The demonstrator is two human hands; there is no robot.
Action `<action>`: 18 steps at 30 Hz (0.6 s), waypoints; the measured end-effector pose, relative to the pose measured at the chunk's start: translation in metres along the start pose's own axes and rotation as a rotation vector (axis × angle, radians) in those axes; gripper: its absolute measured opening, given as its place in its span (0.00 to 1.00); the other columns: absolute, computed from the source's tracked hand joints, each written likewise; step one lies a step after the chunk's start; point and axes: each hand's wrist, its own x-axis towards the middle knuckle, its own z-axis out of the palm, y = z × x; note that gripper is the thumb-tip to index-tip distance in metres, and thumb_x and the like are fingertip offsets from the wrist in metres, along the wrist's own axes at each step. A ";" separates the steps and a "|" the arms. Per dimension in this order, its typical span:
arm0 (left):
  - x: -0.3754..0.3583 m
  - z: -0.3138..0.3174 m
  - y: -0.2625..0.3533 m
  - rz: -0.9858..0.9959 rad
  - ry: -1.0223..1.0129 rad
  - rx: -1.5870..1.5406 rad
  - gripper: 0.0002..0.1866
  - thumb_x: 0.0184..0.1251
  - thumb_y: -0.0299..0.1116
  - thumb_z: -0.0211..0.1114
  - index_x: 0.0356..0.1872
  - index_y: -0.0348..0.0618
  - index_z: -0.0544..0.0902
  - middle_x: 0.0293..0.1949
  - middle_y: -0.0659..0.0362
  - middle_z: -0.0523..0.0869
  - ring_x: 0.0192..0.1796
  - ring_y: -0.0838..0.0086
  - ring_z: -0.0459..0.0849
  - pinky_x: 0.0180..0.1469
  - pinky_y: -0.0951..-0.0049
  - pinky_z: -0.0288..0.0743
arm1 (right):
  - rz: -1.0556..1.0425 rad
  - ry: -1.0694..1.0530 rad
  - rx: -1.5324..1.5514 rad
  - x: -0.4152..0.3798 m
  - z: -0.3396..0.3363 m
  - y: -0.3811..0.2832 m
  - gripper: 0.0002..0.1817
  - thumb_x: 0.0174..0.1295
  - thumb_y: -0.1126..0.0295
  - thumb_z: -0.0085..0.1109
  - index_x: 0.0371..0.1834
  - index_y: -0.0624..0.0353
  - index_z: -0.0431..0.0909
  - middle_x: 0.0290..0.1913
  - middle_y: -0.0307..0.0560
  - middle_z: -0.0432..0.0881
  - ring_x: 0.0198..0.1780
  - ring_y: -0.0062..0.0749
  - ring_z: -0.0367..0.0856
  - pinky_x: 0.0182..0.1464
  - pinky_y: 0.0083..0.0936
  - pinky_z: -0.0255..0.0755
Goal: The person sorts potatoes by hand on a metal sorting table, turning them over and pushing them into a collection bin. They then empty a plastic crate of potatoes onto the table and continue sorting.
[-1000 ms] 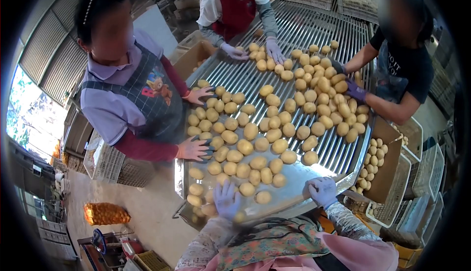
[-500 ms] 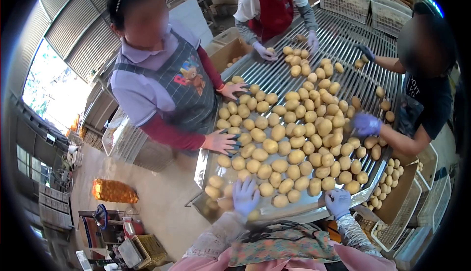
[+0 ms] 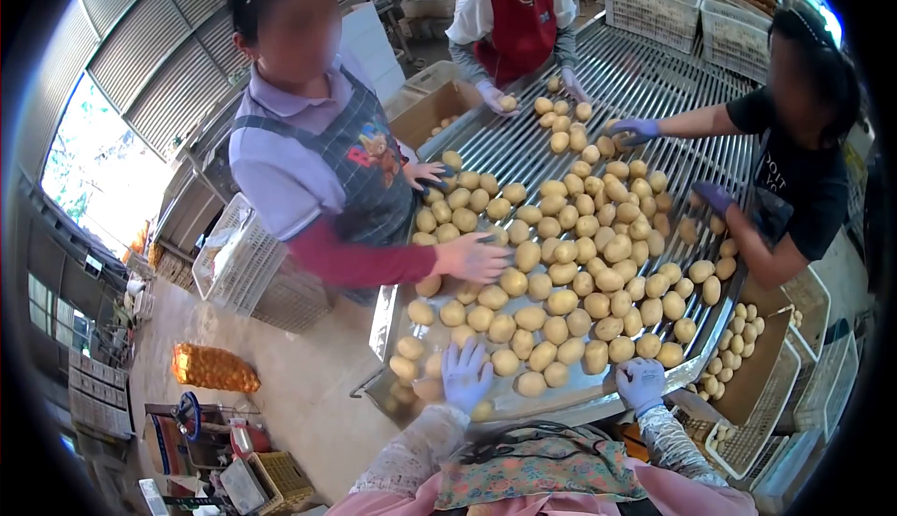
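Observation:
My left hand (image 3: 466, 376), in a pale purple glove, lies with fingers spread at the near left part of the metal sorting table (image 3: 551, 411). Potatoes (image 3: 505, 362) lie close beside it on both sides, and I see none in its grasp. At the table's front rim rests my right hand (image 3: 641, 384), gloved alike, its fingers curled in and no potato visible in them. Just beyond it is a potato (image 3: 621, 349). A large single layer of potatoes (image 3: 562, 302) spreads over the middle of the table.
Three people stand around the table: one left in a checked apron (image 3: 350, 156), one far in a red apron (image 3: 514, 25), one right in a dark shirt (image 3: 794, 161). Metal rollers (image 3: 654, 72) run toward white crates (image 3: 654, 4). A carton (image 3: 761, 376) of potatoes sits at right.
The left person's nearer hand has moved right over the potatoes. The right person's one hand has reached left to far potatoes, the other has drawn back. My hands have hardly moved.

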 end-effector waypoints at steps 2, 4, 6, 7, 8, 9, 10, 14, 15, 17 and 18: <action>0.000 0.002 -0.001 -0.010 -0.004 -0.002 0.24 0.66 0.44 0.66 0.60 0.48 0.84 0.67 0.51 0.80 0.67 0.39 0.73 0.72 0.40 0.61 | 0.000 -0.006 0.002 0.000 0.000 0.000 0.04 0.53 0.63 0.65 0.23 0.45 0.84 0.26 0.41 0.82 0.34 0.43 0.82 0.46 0.41 0.71; 0.000 0.003 -0.001 -0.006 0.003 -0.017 0.24 0.66 0.44 0.66 0.60 0.48 0.84 0.67 0.51 0.80 0.67 0.39 0.73 0.72 0.39 0.61 | -0.015 0.022 -0.005 0.000 -0.001 -0.002 0.04 0.53 0.64 0.65 0.23 0.45 0.84 0.26 0.41 0.82 0.34 0.43 0.82 0.45 0.41 0.71; 0.000 0.004 -0.003 -0.004 0.000 -0.015 0.24 0.66 0.44 0.66 0.60 0.47 0.84 0.67 0.51 0.81 0.66 0.38 0.73 0.72 0.39 0.61 | -0.022 0.027 -0.003 0.000 0.000 0.000 0.04 0.53 0.64 0.65 0.23 0.45 0.84 0.26 0.41 0.82 0.34 0.44 0.82 0.45 0.41 0.71; 0.000 0.004 -0.003 0.002 -0.005 -0.017 0.23 0.66 0.44 0.66 0.60 0.47 0.84 0.67 0.51 0.81 0.66 0.38 0.73 0.72 0.39 0.61 | -0.025 0.033 -0.005 0.000 0.001 0.000 0.03 0.53 0.64 0.65 0.23 0.45 0.84 0.26 0.40 0.82 0.34 0.44 0.82 0.45 0.41 0.71; -0.001 0.005 -0.004 0.001 -0.005 -0.012 0.23 0.66 0.44 0.66 0.60 0.47 0.84 0.67 0.51 0.81 0.66 0.38 0.73 0.72 0.39 0.61 | -0.027 0.033 -0.001 0.000 0.000 0.000 0.03 0.53 0.64 0.65 0.23 0.45 0.84 0.26 0.40 0.82 0.34 0.44 0.82 0.45 0.41 0.71; -0.001 0.007 -0.005 -0.010 -0.022 -0.009 0.24 0.67 0.45 0.66 0.61 0.48 0.84 0.68 0.51 0.79 0.68 0.39 0.72 0.74 0.39 0.59 | -0.021 0.022 -0.001 0.000 -0.001 -0.001 0.03 0.53 0.64 0.65 0.24 0.45 0.84 0.27 0.40 0.82 0.34 0.44 0.82 0.45 0.41 0.71; -0.003 0.008 -0.006 -0.022 -0.037 -0.007 0.24 0.67 0.46 0.65 0.62 0.48 0.83 0.69 0.51 0.78 0.69 0.39 0.70 0.75 0.39 0.57 | -0.015 0.012 -0.002 0.000 -0.003 -0.003 0.03 0.53 0.65 0.65 0.24 0.45 0.84 0.27 0.40 0.82 0.35 0.44 0.82 0.45 0.41 0.71; 0.002 0.001 0.000 -0.027 -0.004 0.008 0.23 0.66 0.44 0.67 0.60 0.47 0.84 0.67 0.51 0.80 0.66 0.37 0.74 0.72 0.39 0.62 | -0.028 0.027 -0.009 0.001 -0.003 -0.003 0.02 0.53 0.65 0.65 0.25 0.45 0.84 0.27 0.40 0.82 0.35 0.44 0.83 0.45 0.41 0.71; 0.002 0.001 0.001 -0.025 0.003 0.001 0.23 0.66 0.44 0.66 0.60 0.47 0.84 0.67 0.51 0.80 0.66 0.37 0.74 0.72 0.39 0.62 | -0.024 0.026 -0.016 0.001 -0.003 -0.002 0.03 0.53 0.64 0.65 0.25 0.45 0.84 0.28 0.41 0.83 0.36 0.44 0.83 0.45 0.41 0.71; 0.001 0.002 0.001 -0.025 0.008 -0.002 0.23 0.66 0.44 0.66 0.60 0.48 0.84 0.67 0.51 0.80 0.66 0.37 0.74 0.72 0.39 0.62 | -0.020 0.022 -0.020 0.000 -0.001 0.000 0.03 0.54 0.64 0.65 0.25 0.46 0.84 0.28 0.41 0.83 0.36 0.44 0.83 0.46 0.41 0.71; 0.001 0.003 0.000 -0.022 0.012 -0.003 0.23 0.66 0.44 0.66 0.60 0.48 0.84 0.67 0.51 0.80 0.66 0.37 0.74 0.72 0.39 0.62 | -0.020 0.017 -0.016 0.000 0.000 0.001 0.03 0.54 0.64 0.65 0.25 0.46 0.84 0.28 0.41 0.83 0.36 0.44 0.83 0.45 0.41 0.71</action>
